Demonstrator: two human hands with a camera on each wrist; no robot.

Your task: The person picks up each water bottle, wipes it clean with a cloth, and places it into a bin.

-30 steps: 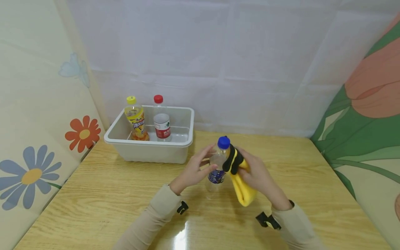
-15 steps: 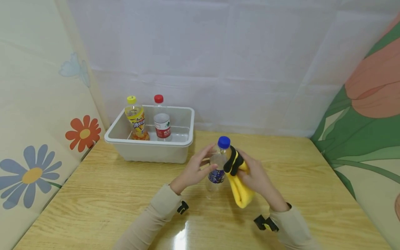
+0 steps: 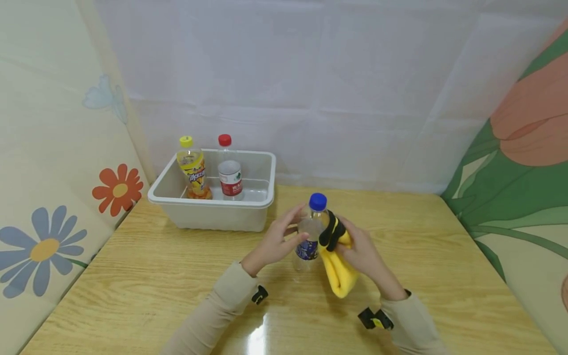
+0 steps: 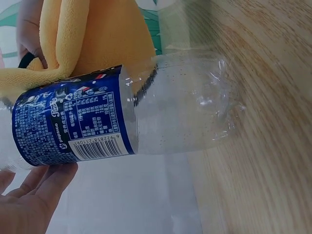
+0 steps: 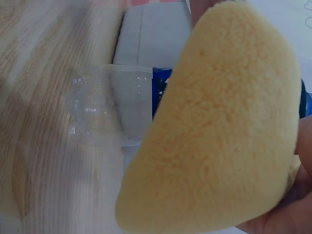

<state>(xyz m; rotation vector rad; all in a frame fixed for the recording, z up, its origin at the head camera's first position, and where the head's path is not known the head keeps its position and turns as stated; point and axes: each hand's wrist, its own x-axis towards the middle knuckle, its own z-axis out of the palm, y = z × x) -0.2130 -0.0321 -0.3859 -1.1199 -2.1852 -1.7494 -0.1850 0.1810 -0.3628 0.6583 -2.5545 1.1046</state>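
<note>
A clear plastic bottle (image 3: 307, 250) with a blue cap and dark blue label stands upright on the table. My left hand (image 3: 277, 241) holds its left side, thumb in front and fingers behind. From the right, my right hand (image 3: 361, 249) grips a folded yellow cloth (image 3: 339, 273) with black stripes against the bottle's upper side. In the left wrist view the label (image 4: 73, 117) shows small print and a barcode, and the lower bottle looks see-through. The cloth (image 5: 214, 126) hides much of the bottle (image 5: 105, 105) in the right wrist view.
Left of the hands, a pale grey plastic bin (image 3: 217, 217) stands on the wooden table (image 3: 155, 286). In it are a yellow-capped bottle (image 3: 195, 172) and a red-capped bottle (image 3: 230, 177). A white sheet (image 3: 284, 88) hangs behind; flowered cloths line both sides.
My right hand and the cloth's hanging end have shifted slightly left and down along the bottle. The left hand and the bottle have stayed in place.
</note>
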